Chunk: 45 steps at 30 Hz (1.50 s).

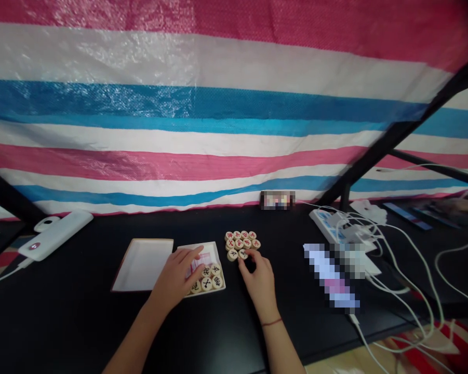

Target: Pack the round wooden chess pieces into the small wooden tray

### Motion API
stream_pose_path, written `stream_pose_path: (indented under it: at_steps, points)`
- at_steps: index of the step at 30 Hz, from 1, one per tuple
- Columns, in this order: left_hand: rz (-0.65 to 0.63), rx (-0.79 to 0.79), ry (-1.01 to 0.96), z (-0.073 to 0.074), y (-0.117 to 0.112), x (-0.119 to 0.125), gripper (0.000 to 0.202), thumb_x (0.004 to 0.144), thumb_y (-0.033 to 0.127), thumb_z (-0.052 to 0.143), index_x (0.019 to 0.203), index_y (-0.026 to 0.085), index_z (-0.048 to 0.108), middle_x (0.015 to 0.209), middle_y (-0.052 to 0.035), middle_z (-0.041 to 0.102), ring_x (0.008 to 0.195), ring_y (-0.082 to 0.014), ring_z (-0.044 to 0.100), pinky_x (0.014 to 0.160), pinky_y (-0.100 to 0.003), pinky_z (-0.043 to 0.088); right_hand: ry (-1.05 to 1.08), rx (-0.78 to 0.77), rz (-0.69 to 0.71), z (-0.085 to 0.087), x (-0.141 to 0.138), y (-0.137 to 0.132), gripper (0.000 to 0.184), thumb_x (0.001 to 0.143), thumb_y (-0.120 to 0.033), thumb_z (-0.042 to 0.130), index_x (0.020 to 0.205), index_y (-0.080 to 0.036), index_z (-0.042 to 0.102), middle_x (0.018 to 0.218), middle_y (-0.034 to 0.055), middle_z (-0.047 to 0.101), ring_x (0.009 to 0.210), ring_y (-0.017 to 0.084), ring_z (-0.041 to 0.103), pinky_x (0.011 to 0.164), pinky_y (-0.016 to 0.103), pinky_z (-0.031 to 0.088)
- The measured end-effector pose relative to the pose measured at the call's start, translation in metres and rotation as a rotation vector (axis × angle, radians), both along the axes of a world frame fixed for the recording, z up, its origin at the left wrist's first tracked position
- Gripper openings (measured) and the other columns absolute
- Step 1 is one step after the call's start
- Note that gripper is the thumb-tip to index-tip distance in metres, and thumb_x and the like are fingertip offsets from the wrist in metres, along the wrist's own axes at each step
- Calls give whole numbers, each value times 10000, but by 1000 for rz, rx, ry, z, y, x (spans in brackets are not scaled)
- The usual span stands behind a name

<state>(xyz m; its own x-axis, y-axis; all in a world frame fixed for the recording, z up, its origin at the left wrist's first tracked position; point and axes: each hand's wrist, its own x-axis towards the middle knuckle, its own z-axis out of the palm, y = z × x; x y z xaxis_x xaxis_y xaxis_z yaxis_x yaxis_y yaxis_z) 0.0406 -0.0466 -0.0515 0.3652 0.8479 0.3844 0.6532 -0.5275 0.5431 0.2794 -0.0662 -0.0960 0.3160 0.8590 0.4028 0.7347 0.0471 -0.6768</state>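
My left hand (179, 272) reaches over a shallow white box (221, 278), its fingers apart and hiding part of the inside. In the box lie several round xiangqi pieces (206, 283) with black characters, beside a folded pinkish sheet (206, 258). To the right, my right hand (260, 280) pinches a xiangqi piece (243, 253) with a black character between thumb and index finger, at the table surface. Another black-marked piece (232, 254) sits directly left of it. Just behind them stand rows of red-marked xiangqi pieces (239, 243), packed close together.
A box lid (144, 265) lies inside-up left of the box. On the black table (202, 332) are a white power bank (58, 235) at far left, a blurred phone (331, 278), and a power strip (325, 226) with tangled white cables at right. Striped sheeting (179, 166) hangs behind.
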Motion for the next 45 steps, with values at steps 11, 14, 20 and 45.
stream_pose_path:
  at_steps: [11, 14, 20, 45]
  points:
    - [-33, -29, 60, 2, 1, -2, 238, 893, 321, 546, 1081, 246, 671, 1019, -60, 695, 1001, -238, 614, 903, -408, 481, -19, -12, -17, -2, -5, 2, 266, 850, -371, 522, 1028, -197, 616, 939, 102, 680, 896, 269, 594, 808, 411, 471]
    - [-51, -24, 136, 3, -1, -8, 365, 822, 394, 638, 1169, 280, 634, 1128, -60, 659, 1124, -281, 550, 1032, -519, 366, -28, -15, -2, 0, -4, 1, 259, 837, -350, 527, 1031, -199, 611, 966, 100, 681, 896, 264, 589, 805, 408, 473]
    - [-145, -137, 270, 0, -5, -15, 912, 575, 461, 821, 1394, 330, 440, 1436, -110, 448, 1317, -401, 363, 1075, -696, 157, -60, 165, -56, 12, -6, -5, 188, 825, -258, 495, 944, -176, 616, 887, 95, 669, 832, 248, 589, 771, 401, 481]
    - [-99, -32, 271, -12, -4, 17, 328, 970, 231, 359, 1144, 175, 633, 1105, -89, 695, 1031, -238, 613, 942, -443, 466, -289, -93, 458, 26, -59, -4, 374, 1018, -313, 288, 1190, -209, 603, 865, 45, 690, 781, 162, 659, 705, 230, 457]
